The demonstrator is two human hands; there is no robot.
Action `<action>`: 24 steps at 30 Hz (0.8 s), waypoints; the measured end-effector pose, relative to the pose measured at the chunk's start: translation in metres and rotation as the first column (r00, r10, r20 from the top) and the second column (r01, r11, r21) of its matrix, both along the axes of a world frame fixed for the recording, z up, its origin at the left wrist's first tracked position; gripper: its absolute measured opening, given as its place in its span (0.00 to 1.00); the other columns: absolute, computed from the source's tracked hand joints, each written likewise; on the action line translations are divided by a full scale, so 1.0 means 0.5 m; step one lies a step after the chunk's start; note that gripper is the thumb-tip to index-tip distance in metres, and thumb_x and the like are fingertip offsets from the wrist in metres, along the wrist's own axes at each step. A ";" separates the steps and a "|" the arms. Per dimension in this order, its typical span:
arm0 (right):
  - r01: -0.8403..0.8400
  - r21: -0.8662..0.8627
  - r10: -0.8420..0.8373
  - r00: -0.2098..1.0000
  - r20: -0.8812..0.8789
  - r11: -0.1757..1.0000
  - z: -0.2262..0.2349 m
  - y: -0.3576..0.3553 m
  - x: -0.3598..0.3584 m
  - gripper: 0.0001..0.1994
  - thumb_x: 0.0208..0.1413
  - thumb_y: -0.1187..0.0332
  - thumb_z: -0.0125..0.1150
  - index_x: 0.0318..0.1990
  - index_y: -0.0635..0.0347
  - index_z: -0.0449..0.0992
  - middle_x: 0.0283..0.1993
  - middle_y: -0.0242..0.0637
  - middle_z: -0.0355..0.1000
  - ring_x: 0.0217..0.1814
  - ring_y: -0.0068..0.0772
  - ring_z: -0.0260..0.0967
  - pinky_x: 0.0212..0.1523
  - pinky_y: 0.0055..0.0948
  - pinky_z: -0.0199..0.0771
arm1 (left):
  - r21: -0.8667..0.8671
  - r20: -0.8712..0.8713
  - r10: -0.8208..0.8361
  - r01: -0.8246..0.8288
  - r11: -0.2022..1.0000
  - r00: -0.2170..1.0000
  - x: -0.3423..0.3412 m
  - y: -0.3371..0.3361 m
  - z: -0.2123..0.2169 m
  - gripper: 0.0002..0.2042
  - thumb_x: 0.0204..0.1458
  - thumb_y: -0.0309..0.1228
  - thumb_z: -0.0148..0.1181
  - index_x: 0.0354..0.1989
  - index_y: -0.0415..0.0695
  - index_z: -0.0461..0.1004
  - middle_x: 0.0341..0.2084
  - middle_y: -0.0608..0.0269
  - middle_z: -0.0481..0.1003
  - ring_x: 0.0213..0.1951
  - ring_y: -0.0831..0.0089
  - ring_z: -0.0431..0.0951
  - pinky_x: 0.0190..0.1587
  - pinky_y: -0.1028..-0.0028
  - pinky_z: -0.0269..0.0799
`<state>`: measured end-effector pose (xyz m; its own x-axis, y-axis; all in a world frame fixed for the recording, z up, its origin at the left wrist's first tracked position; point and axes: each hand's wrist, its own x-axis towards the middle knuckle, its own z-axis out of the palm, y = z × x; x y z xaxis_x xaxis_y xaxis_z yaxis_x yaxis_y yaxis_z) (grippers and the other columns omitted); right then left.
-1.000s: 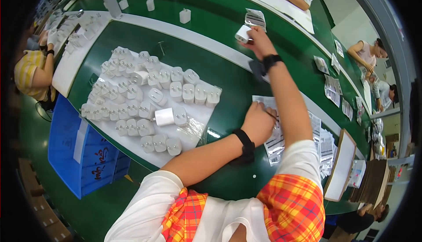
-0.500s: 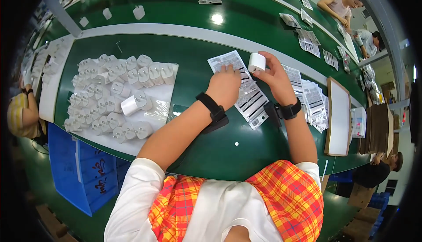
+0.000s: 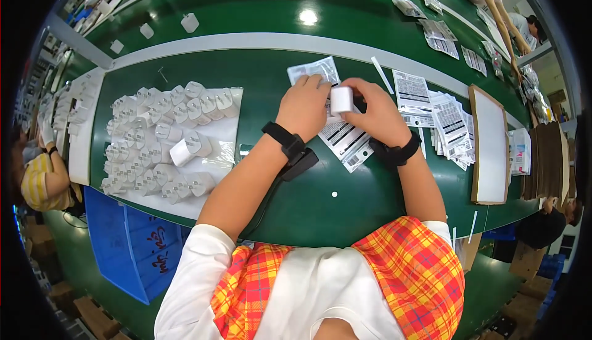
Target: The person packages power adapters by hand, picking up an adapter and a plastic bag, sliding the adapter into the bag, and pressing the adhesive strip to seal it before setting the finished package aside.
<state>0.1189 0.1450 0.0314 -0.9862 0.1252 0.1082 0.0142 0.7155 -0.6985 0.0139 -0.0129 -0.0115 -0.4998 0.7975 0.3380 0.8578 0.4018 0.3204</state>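
My right hand [image 3: 377,110] grips a white plug-in charger [image 3: 341,101] between thumb and fingers, above a flat printed pouch [image 3: 346,140]. Close to it, my left hand [image 3: 304,107] has its fingers bent over the pouch's upper part, holding it; the fingertips are partly hidden. The pouch lies aslant on the green table [image 3: 296,210], with a clear-looking far end. To the left, several white chargers [image 3: 196,147] stand with prongs up on a white sheet [image 3: 229,131] with a plastic edge.
Printed pouches [image 3: 449,121] lie piled on the right, beside a shallow white-lined cardboard tray [image 3: 490,155]. Thin white strips [image 3: 382,74] are scattered nearby. A blue crate [image 3: 132,247] stands below the table's left edge. Co-workers sit around a green belt [image 3: 240,13] carrying pouches and chargers.
My right hand has brought the charger left and down to the pouch, near my left hand. White strips now show on the table at right. A co-worker at upper right has stretched out an arm.
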 end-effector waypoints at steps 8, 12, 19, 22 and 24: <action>0.078 -0.128 -0.075 0.997 0.029 0.989 -0.011 -0.002 0.012 0.27 0.42 0.67 0.70 0.53 0.62 0.71 0.49 0.40 0.73 0.51 0.37 0.71 0.53 0.33 0.69 | 0.035 0.169 -0.081 0.076 0.996 0.982 -0.026 -0.012 0.021 0.17 0.43 0.20 0.55 0.45 0.41 0.74 0.50 0.53 0.72 0.52 0.53 0.72 0.55 0.63 0.71; 0.064 -0.079 -0.060 0.997 0.047 0.995 -0.008 0.000 0.012 0.28 0.42 0.67 0.70 0.53 0.61 0.71 0.48 0.39 0.73 0.50 0.36 0.71 0.52 0.32 0.69 | 0.014 0.175 -0.092 0.091 0.996 0.980 -0.038 -0.018 0.016 0.18 0.43 0.19 0.57 0.45 0.42 0.74 0.49 0.54 0.72 0.52 0.53 0.72 0.54 0.63 0.71; 0.070 -0.132 -0.061 0.995 0.073 0.989 -0.008 0.000 0.011 0.28 0.42 0.66 0.70 0.54 0.61 0.71 0.48 0.39 0.73 0.49 0.35 0.71 0.51 0.32 0.69 | 0.119 0.112 -0.195 0.182 0.976 0.974 -0.041 -0.009 0.012 0.11 0.45 0.25 0.59 0.39 0.43 0.76 0.42 0.57 0.74 0.46 0.58 0.74 0.48 0.63 0.73; 0.074 -0.125 -0.067 0.996 0.064 0.989 -0.012 -0.004 0.012 0.28 0.42 0.66 0.70 0.54 0.61 0.70 0.48 0.39 0.73 0.48 0.36 0.71 0.51 0.32 0.69 | -0.115 0.042 0.051 -0.046 0.992 0.998 -0.020 0.017 0.023 0.18 0.42 0.25 0.61 0.45 0.42 0.76 0.48 0.58 0.73 0.49 0.57 0.74 0.48 0.64 0.73; 0.091 -0.085 -0.087 0.995 0.045 0.992 -0.013 -0.004 0.013 0.28 0.43 0.66 0.70 0.54 0.61 0.70 0.47 0.39 0.73 0.48 0.36 0.71 0.51 0.32 0.69 | -0.112 0.048 0.059 -0.053 0.992 0.997 -0.022 0.021 0.023 0.18 0.42 0.24 0.60 0.46 0.43 0.76 0.47 0.57 0.74 0.48 0.57 0.74 0.47 0.64 0.73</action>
<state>0.1253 0.1429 0.0252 -0.9741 0.2196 0.0530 0.1046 0.6465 -0.7557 0.0029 -0.0023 -0.0001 -0.5588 0.7990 0.2222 0.8168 0.4839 0.3143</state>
